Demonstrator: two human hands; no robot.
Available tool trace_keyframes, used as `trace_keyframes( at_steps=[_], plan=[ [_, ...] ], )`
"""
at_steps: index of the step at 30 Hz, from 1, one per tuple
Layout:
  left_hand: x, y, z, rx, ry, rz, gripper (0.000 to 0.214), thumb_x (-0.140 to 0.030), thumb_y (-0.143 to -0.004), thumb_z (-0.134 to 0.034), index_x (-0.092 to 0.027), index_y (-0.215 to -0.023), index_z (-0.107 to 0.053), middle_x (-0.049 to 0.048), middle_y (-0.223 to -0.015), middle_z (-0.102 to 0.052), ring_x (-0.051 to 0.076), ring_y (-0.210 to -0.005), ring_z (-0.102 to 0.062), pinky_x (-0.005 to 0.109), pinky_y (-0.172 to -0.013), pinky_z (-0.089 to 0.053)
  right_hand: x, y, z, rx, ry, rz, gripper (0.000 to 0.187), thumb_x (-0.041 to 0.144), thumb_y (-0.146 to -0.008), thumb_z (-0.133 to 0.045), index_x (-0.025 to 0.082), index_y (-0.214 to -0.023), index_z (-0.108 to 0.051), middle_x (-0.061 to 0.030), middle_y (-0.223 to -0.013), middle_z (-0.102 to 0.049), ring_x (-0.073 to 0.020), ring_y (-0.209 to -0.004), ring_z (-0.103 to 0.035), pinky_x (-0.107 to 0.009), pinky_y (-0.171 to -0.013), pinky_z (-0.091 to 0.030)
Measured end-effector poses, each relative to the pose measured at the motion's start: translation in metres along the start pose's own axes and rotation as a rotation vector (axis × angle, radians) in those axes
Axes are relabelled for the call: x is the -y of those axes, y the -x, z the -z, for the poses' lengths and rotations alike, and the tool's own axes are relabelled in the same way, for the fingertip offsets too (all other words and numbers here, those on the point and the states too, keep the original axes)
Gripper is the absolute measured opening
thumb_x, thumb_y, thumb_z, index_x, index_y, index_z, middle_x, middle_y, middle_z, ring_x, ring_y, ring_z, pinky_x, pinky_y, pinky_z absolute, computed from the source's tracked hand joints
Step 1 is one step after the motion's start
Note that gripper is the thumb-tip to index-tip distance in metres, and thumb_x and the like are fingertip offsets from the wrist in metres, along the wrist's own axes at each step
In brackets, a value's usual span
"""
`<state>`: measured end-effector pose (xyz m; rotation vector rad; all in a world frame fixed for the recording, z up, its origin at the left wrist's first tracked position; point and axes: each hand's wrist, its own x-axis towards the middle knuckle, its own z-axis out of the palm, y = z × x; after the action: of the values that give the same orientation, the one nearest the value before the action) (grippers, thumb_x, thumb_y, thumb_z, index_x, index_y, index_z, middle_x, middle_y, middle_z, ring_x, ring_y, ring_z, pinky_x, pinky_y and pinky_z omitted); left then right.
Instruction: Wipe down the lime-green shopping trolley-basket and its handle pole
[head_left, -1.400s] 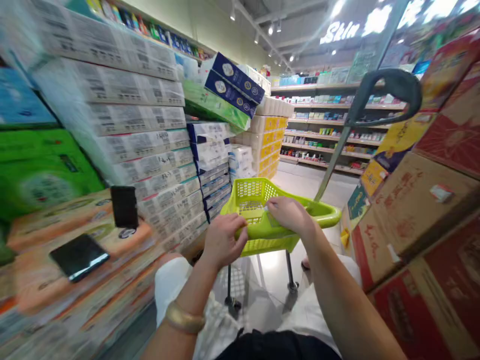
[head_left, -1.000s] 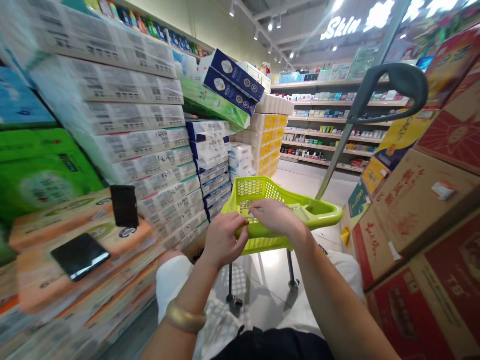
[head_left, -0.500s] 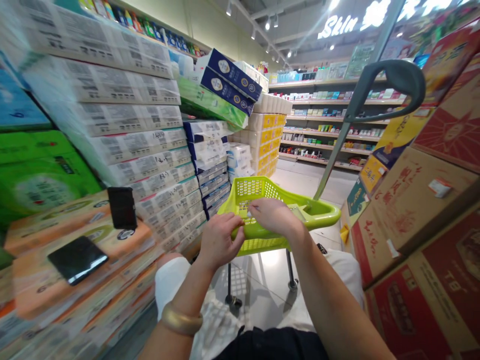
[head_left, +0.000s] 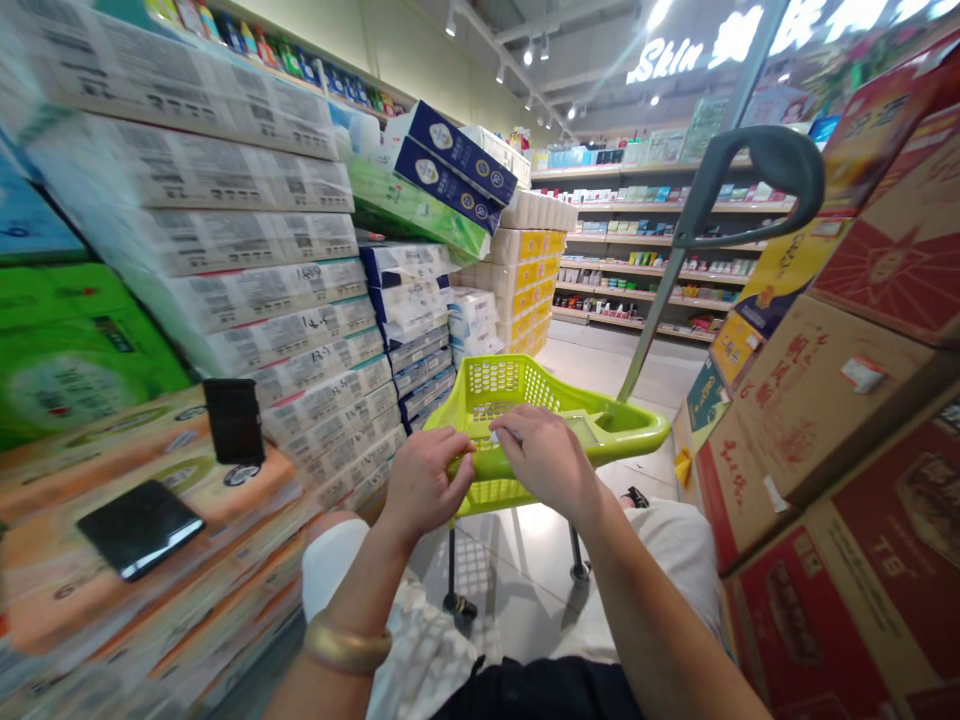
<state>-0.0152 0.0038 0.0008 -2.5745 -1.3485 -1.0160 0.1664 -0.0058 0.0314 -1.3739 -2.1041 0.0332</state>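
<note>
A lime-green shopping basket [head_left: 634, 432] with a perforated wall stands on a wheeled frame in front of me, between my knees. My left hand [head_left: 429, 480] has its fingers curled over the near left rim of this basket. Just to the right, my right hand [head_left: 547, 455] is closed above the same rim, its wrist close to the edge. A small white thing [head_left: 495, 437] shows at its fingertips, too small to name. The basket's grey pull handle [head_left: 701, 205] rises at the right on a metal pole.
At the left, a black phone [head_left: 140, 528] and a dark upright device [head_left: 234, 420] rest on orange packs [head_left: 262, 490]. Wrapped white packs [head_left: 262, 240] are stacked behind them. Cardboard boxes [head_left: 810, 390] line the right side. Stocked shelves [head_left: 645, 240] stand beyond a tiled floor.
The view has shifted slightly, so the basket and its handle appear a little further left. My right hand sits slightly lower, while my left hand keeps its hold on the rim.
</note>
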Motion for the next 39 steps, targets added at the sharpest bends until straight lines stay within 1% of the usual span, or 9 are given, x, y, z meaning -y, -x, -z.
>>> trace_keyframes(
  at_steps=[6, 9, 16, 23, 25, 29, 32, 36, 39],
  plan=[
    [0.004, -0.001, 0.005, 0.033, 0.027, 0.014, 0.028, -0.034, -0.089, -0.037, -0.022, -0.077, -0.060, 0.0024, -0.076, -0.063, 0.018, -0.073, -0.056, 0.032, -0.069, -0.039, -0.050, 0.027, 0.017, -0.180, -0.033, -0.211, 0.028, 0.024, -0.095, -0.045, 0.022, -0.102, -0.072, -0.0048, -0.107, -0.071, -0.0197, -0.101, -0.062, -0.032, -0.093, -0.045],
    [0.003, -0.002, 0.006, 0.045, 0.023, 0.036, 0.029, -0.034, -0.089, -0.037, -0.022, -0.074, -0.059, 0.0021, -0.075, -0.063, 0.018, -0.072, -0.057, 0.032, -0.069, -0.039, -0.055, 0.035, 0.017, -0.252, 0.039, -0.293, 0.030, 0.025, -0.096, -0.043, 0.020, -0.104, -0.071, -0.0073, -0.109, -0.070, -0.0218, -0.102, -0.061, -0.036, -0.094, -0.045],
    [0.003, -0.003, 0.009, 0.071, 0.031, 0.032, 0.031, -0.036, -0.090, -0.037, -0.022, -0.073, -0.058, 0.0022, -0.074, -0.063, 0.018, -0.071, -0.056, 0.032, -0.068, -0.038, -0.019, 0.034, -0.010, -0.293, -0.007, -0.030, 0.028, 0.023, -0.094, -0.047, 0.022, -0.109, -0.071, -0.0077, -0.115, -0.068, -0.0218, -0.108, -0.058, -0.037, -0.099, -0.042],
    [0.004, -0.002, 0.010, 0.072, 0.021, 0.041, 0.033, -0.037, -0.091, -0.035, -0.022, -0.074, -0.060, 0.0029, -0.074, -0.063, 0.019, -0.072, -0.056, 0.032, -0.068, -0.038, -0.067, 0.045, 0.005, -0.442, 0.045, -0.229, 0.030, 0.029, -0.094, -0.045, 0.019, -0.104, -0.071, -0.0090, -0.106, -0.069, -0.0237, -0.102, -0.058, -0.040, -0.095, -0.044],
    [0.003, -0.003, 0.008, 0.066, 0.016, 0.042, 0.034, -0.037, -0.091, -0.035, -0.021, -0.073, -0.059, 0.0029, -0.074, -0.063, 0.019, -0.072, -0.056, 0.032, -0.068, -0.038, -0.064, 0.045, 0.001, -0.461, 0.054, -0.227, 0.030, 0.028, -0.094, -0.045, 0.019, -0.105, -0.071, -0.0094, -0.108, -0.068, -0.0239, -0.103, -0.057, -0.041, -0.096, -0.042],
    [0.002, -0.003, 0.006, 0.061, 0.011, 0.032, 0.034, -0.038, -0.091, -0.036, -0.021, -0.073, -0.059, 0.0027, -0.073, -0.062, 0.019, -0.071, -0.056, 0.032, -0.067, -0.037, -0.037, 0.045, -0.015, -0.445, 0.001, -0.052, 0.028, 0.026, -0.094, -0.046, 0.022, -0.108, -0.070, -0.0080, -0.113, -0.067, -0.0232, -0.112, -0.055, -0.041, -0.102, -0.039],
    [0.003, -0.003, 0.007, 0.059, 0.017, 0.024, 0.033, -0.038, -0.091, -0.036, -0.021, -0.073, -0.058, 0.0026, -0.073, -0.062, 0.018, -0.071, -0.055, 0.032, -0.067, -0.037, -0.033, 0.047, -0.019, -0.432, -0.035, 0.026, 0.026, 0.025, -0.094, -0.048, 0.024, -0.108, -0.070, -0.0061, -0.113, -0.067, -0.0224, -0.113, -0.056, -0.040, -0.101, -0.041],
    [0.001, -0.002, 0.008, 0.052, 0.016, 0.023, 0.032, -0.037, -0.091, -0.037, -0.022, -0.074, -0.059, 0.0026, -0.074, -0.063, 0.018, -0.071, -0.056, 0.032, -0.067, -0.038, -0.053, 0.051, -0.013, -0.550, -0.056, -0.065, 0.026, 0.025, -0.092, -0.048, 0.023, -0.103, -0.071, -0.0081, -0.110, -0.067, -0.0225, -0.107, -0.058, -0.041, -0.098, -0.044],
    [0.000, -0.002, 0.007, 0.041, 0.013, 0.032, 0.031, -0.036, -0.090, -0.037, -0.022, -0.074, -0.060, 0.0026, -0.074, -0.064, 0.018, -0.072, -0.056, 0.032, -0.068, -0.038, -0.053, 0.052, -0.015, -0.608, -0.032, -0.108, 0.026, 0.025, -0.093, -0.047, 0.022, -0.102, -0.071, -0.0083, -0.108, -0.067, -0.0232, -0.108, -0.058, -0.042, -0.098, -0.044]
  ],
)
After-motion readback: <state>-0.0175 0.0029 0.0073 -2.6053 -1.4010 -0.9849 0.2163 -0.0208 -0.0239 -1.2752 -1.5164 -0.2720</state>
